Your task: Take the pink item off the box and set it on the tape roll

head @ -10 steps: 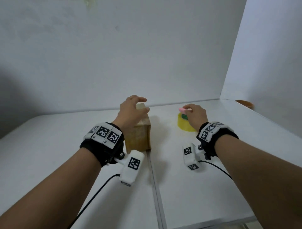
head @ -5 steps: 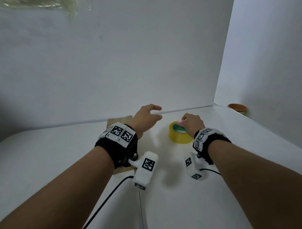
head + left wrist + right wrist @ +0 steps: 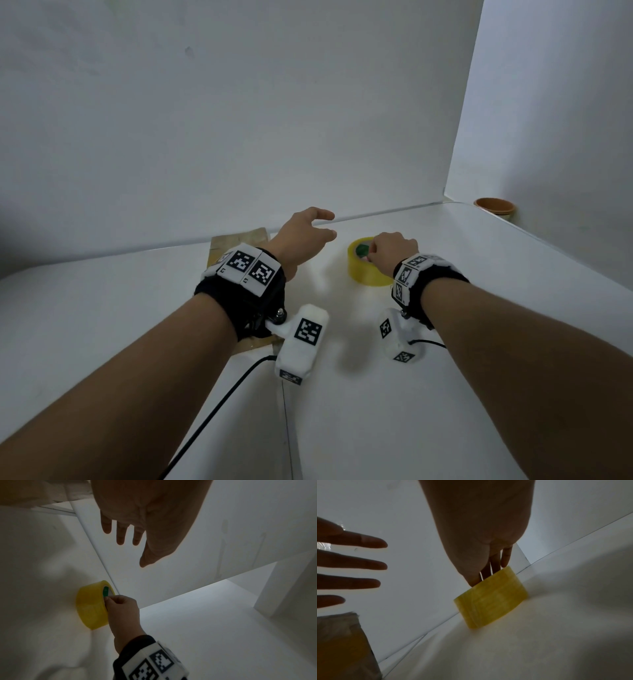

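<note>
Item: roll of yellow tape (image 3: 367,265), flat on the white counter (image 3: 445,394), near the back wall.
Right hand (image 3: 392,253): fingers curled at the roll's top rim, pinching something at the green core (a small pink piece, too blurred to name).
Left hand (image 3: 300,236): held above the counter beside the roll, fingers (image 3: 120,534) straight and spread, holding nothing.
Also present: brown paper bag (image 3: 239,241) lying flat under the left wrist; orange cup (image 3: 495,206) in the far right corner.
Risk, as judged: the roll stood unbraced, so a pull at its rim could drag or tip it, and the pinch could slip off.
</note>
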Demonstrator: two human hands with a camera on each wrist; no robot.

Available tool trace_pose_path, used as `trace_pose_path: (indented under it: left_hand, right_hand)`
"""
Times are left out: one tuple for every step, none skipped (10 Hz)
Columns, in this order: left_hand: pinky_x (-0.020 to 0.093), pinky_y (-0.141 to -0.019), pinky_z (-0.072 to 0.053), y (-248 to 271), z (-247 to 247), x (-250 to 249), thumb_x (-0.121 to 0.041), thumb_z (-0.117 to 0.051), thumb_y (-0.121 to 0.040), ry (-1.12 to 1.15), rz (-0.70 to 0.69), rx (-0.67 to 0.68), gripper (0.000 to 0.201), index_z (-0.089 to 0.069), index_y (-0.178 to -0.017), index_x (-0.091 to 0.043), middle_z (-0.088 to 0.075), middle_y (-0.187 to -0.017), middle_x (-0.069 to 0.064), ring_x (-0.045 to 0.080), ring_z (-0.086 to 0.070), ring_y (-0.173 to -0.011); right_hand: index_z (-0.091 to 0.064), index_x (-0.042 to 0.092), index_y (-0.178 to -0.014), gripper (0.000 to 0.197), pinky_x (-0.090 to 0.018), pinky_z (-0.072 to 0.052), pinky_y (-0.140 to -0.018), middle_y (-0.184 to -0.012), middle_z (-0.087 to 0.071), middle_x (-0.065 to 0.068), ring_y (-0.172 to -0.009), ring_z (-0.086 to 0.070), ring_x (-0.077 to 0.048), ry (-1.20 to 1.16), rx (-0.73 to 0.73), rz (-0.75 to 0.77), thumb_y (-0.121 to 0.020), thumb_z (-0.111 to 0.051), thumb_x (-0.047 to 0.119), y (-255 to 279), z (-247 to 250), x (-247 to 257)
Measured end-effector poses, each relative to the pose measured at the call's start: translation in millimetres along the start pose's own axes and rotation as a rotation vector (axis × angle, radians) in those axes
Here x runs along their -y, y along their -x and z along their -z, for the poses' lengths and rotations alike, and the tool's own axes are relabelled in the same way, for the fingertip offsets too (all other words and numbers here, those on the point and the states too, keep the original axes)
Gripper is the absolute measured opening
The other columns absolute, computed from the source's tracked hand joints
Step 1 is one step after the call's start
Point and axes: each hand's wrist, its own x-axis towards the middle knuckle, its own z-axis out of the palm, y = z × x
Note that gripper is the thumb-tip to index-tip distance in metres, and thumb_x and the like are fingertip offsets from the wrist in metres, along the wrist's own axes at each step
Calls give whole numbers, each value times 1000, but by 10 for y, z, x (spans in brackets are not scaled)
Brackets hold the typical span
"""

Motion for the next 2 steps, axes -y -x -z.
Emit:
trace_pose_path:
  left_hand:
    - [15,-61,-36,10,-17,8,-17,-57,-92,-7,-15,8,36,-58,-127,-23,-53,-105,3,3,-45,-70]
    - [16,-62,-35,47,-16,-24,-16,-57,-92,-15,-38,-5,36,-58,-127,-23,-54,-101,3,4,-44,-69]
  right_hand:
    - [-72,12,-101,30,-32,-32,-76,-89,-65,-6,-77,-52,-26,-13,-9,-30,-92,-47,25,6,-22,1]
    - [-73,10,-99,30,-32,-33,-75,-93,-69,-10,-76,-52,-28,-73,-57,-42,-91,-45,21,74,56,47]
